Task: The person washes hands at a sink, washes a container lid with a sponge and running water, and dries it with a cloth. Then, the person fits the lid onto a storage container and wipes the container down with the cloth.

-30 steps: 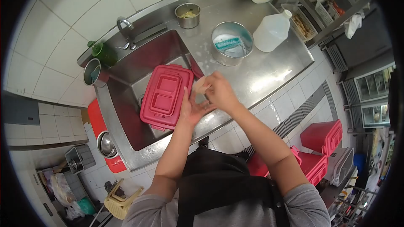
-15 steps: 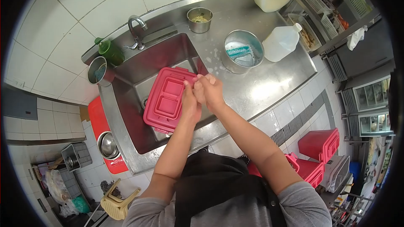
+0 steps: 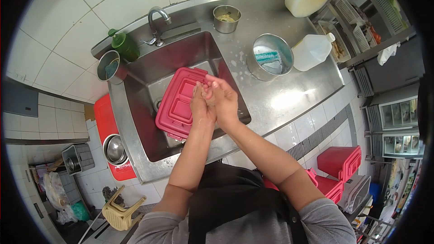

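A red plastic lid (image 3: pixel 168 108) with raised rectangular panels sits tilted in the steel sink (image 3: pixel 135 141); whether a box is under it I cannot see. Over its right side, my left hand (image 3: pixel 202 107) and my right hand (image 3: pixel 224 101) are pressed together, fingers curled against each other. Both look wet. Anything between the palms is hidden. On the counter to the right stands a steel pot (image 3: pixel 260 70) with a teal-and-white brush or scrubber (image 3: pixel 267 57) and whitish liquid in it.
A curved faucet (image 3: pixel 156 27) rises behind the sink. At its left corner are a green pump bottle (image 3: pixel 124 46) and a steel cup (image 3: pixel 118 74). A small steel bowl (image 3: pixel 225 26) and two plastic jugs (image 3: pixel 312 53) stand on the counter. Steel bowls (image 3: pixel 115 150) rest on a red surface at left.
My hands have shifted against each other, still pressed together, with the right fingers now more upright. The whole view has turned slightly. The lid stays in the sink.
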Tool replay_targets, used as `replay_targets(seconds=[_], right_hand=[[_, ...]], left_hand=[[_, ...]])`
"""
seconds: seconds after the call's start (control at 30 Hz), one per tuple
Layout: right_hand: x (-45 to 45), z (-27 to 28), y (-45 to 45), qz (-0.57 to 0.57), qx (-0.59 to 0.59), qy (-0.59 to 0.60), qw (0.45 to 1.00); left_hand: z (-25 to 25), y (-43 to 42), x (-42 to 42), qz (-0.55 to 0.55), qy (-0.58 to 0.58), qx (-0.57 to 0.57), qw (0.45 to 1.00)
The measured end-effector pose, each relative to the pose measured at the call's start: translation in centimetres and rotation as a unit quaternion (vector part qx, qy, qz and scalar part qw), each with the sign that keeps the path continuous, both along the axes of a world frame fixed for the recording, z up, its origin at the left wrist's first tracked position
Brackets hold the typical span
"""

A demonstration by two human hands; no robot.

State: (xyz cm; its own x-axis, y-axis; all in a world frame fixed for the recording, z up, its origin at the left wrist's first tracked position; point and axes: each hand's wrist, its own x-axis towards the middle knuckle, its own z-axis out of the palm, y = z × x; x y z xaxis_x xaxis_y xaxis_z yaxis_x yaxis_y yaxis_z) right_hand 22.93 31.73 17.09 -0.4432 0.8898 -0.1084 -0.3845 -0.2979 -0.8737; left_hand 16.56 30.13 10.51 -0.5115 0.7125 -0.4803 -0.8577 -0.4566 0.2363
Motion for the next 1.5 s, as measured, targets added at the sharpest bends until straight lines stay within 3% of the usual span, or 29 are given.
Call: replay_targets(seconds=[0.13, 0.2, 0.23, 0.3, 0.33, 0.4, 0.43, 0.5, 0.53, 0.6, 0.63, 0.67, 0.7, 0.73, 0.8, 0.83, 0.87, 0.9, 0.93, 0.97, 1.03, 1.13, 1.2, 1.27, 1.3, 1.37, 1.4, 1.47, 1.5], right_hand=[[-0.7, -1.2, 2.4, -0.032, -0.195, 0.090, 0.976], [-0.3, -1.1, 3.8, 0.029, -0.246, 0.092, 0.965], [-0.2, -1.1, 4.4, 0.092, -0.297, 0.095, 0.946], [-1.0, -1.0, 5.4, 0.131, -0.309, 0.067, 0.940], [-1.5, -0.7, 5.8, 0.175, -0.318, 0.036, 0.931], [-2.4, -0.3, 6.5, 0.231, -0.299, 0.030, 0.925], [-2.7, -0.4, 7.2, 0.292, -0.273, 0.019, 0.916], [-3.1, -1.6, 8.4, 0.357, -0.260, 0.042, 0.896], [-3.3, -0.9, 8.4, 0.411, -0.223, 0.005, 0.884], [-3.4, 0.5, 7.9, 0.461, -0.187, -0.032, 0.867], [-3.4, 1.3, 7.3, 0.474, -0.075, -0.104, 0.871], [-3.4, 1.7, 7.0, 0.479, 0.038, -0.175, 0.860], [-3.4, 1.3, 6.8, 0.478, 0.035, -0.171, 0.861], [-3.4, 0.7, 6.7, 0.457, 0.097, -0.208, 0.859], [-3.5, -1.5, 6.6, 0.427, 0.158, -0.242, 0.857], [-3.8, -3.9, 6.6, 0.361, 0.278, -0.287, 0.843], [-3.6, -5.0, 6.6, 0.285, 0.391, -0.330, 0.811], [-2.9, -4.7, 6.4, 0.271, 0.385, -0.333, 0.817], [-1.6, -4.0, 5.9, 0.254, 0.463, -0.403, 0.748], [0.2, -3.0, 5.5, 0.233, 0.527, -0.475, 0.665], [4.1, -1.6, 5.0, 0.262, 0.571, -0.484, 0.609], [12.3, -2.8, 4.2, 0.125, 0.612, -0.460, 0.630], [20.0, -4.3, 2.2, 0.065, 0.540, -0.494, 0.678], [29.2, -7.4, -1.2, 0.017, 0.402, -0.522, 0.752], [34.2, -9.8, -3.4, -0.032, 0.334, -0.524, 0.783], [45.3, -15.4, -9.0, -0.088, 0.147, -0.576, 0.800], [50.8, -13.8, -12.1, -0.090, -0.020, -0.600, 0.794], [61.1, -17.9, -20.7, -0.265, -0.132, -0.618, 0.728], [66.1, -21.9, -26.0, -0.376, -0.151, -0.617, 0.674]], left_hand=[[5.2, -0.1, 1.0, 0.095, 0.150, 0.019, 0.984], [5.9, -0.7, 0.9, 0.054, 0.426, 0.013, 0.903], [5.6, -0.9, 0.6, 0.049, 0.426, 0.013, 0.903], [5.0, -1.2, -0.5, -0.015, 0.601, 0.067, 0.796], [5.5, -1.1, -1.4, -0.022, 0.603, 0.066, 0.795], [6.7, -0.9, -2.7, -0.006, 0.804, 0.131, 0.581], [7.3, -1.0, -2.7, -0.014, 0.804, 0.133, 0.580], [8.5, -1.0, -2.6, -0.013, 0.899, 0.145, 0.412], [9.1, -1.3, -2.5, -0.018, 0.899, 0.148, 0.412], [9.7, -2.0, -2.3, -0.109, 0.938, 0.182, 0.275], [9.5, -2.1, -2.2, -0.112, 0.937, 0.184, 0.276], [9.4, -2.1, -2.1, -0.161, 0.945, 0.193, 0.209], [9.3, -2.2, -2.0, -0.210, 0.947, 0.200, 0.139], [9.2, -2.2, -1.6, -0.215, 0.946, 0.201, 0.137], [9.2, -1.3, -0.4, -0.428, 0.895, 0.075, -0.105], [7.9, -1.0, 0.0, -0.428, 0.893, 0.082, -0.112], [4.9, -0.7, 0.2, -0.322, 0.935, 0.091, -0.114], [1.4, -0.4, 0.4, -0.213, 0.965, 0.105, -0.114], [-2.9, -0.5, 0.9, -0.363, 0.926, 0.042, 0.097], [-3.9, -0.3, 1.2, -0.365, 0.925, 0.066, 0.087], [-4.9, 0.1, 1.9, -0.388, 0.921, 0.019, 0.041], [-6.1, 1.1, 2.7, -0.405, 0.913, -0.030, -0.031], [-10.2, 2.4, 1.1, -0.417, 0.895, -0.114, -0.107], [-12.6, 3.7, -2.4, -0.403, 0.907, -0.096, -0.074], [-13.6, 4.1, -4.0, -0.382, 0.917, -0.110, -0.018], [-14.3, 5.5, -5.6, -0.481, 0.826, -0.211, -0.202], [-6.0, 2.7, 1.5, -0.405, 0.824, -0.222, -0.330], [-2.7, 5.3, 7.3, -0.476, 0.725, -0.333, -0.370], [-1.2, 6.5, 10.4, -0.465, 0.730, -0.318, -0.387]])
